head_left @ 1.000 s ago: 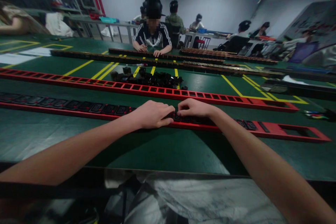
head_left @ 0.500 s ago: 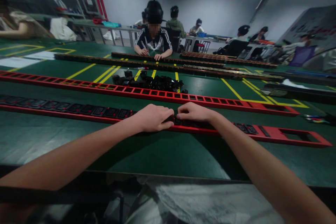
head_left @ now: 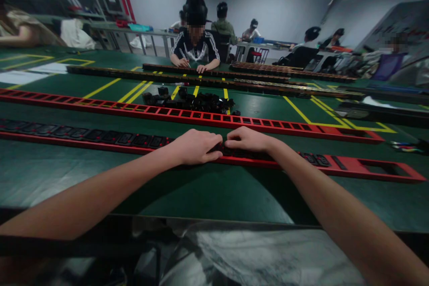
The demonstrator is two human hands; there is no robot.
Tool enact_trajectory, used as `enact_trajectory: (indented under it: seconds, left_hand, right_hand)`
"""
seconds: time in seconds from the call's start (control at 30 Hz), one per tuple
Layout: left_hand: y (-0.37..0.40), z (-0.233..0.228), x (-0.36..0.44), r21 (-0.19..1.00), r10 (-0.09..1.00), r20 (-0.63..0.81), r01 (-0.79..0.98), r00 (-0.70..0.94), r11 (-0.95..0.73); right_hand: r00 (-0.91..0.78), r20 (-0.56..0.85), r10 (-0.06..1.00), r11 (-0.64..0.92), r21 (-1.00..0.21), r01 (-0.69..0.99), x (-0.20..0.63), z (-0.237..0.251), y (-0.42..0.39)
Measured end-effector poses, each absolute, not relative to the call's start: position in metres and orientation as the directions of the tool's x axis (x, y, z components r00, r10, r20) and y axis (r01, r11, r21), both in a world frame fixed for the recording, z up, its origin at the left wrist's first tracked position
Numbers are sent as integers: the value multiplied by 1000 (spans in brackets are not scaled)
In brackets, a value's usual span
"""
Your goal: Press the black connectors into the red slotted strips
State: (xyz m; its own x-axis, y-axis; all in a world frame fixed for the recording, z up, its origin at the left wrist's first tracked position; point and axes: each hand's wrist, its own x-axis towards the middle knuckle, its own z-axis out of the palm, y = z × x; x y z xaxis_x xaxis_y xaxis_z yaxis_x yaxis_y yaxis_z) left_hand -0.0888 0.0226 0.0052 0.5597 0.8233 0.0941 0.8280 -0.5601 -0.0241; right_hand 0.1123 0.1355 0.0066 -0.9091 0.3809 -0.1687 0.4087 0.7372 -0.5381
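Observation:
A long red strip frame (head_left: 351,165) lies across the table before me, its slots filled along much of its length with black square modules (head_left: 125,138). My left hand (head_left: 200,146) rests on the frame's middle, fingers curled down with the thumb along the near edge. Facing it, with only a small gap between, my right hand (head_left: 248,139) has its fingers bent onto the same stretch. Both hands' fingertips close on a black module in the frame, mostly hidden by the fingers. To the right of my right hand, more black modules (head_left: 315,159) sit in their slots.
Behind lies a second red frame (head_left: 187,117) with open slots. Beyond it is a pile of loose black parts (head_left: 201,102). Long dark strips (head_left: 161,76) cross the green table (head_left: 258,109). A co-worker (head_left: 195,44) sits opposite; cables (head_left: 407,146) lie at the right.
Both hands stay at the same place on the frame, with barely any finger movement. The view has shifted slightly.

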Motion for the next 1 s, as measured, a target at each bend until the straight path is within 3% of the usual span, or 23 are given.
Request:
enact_trajectory:
  seconds: [1.0]
  left_hand:
    - [22,6,-88,-7,828,93,832,553,-555]
  right_hand:
    - [-907,-173,384,739,-531,414,111,8,132]
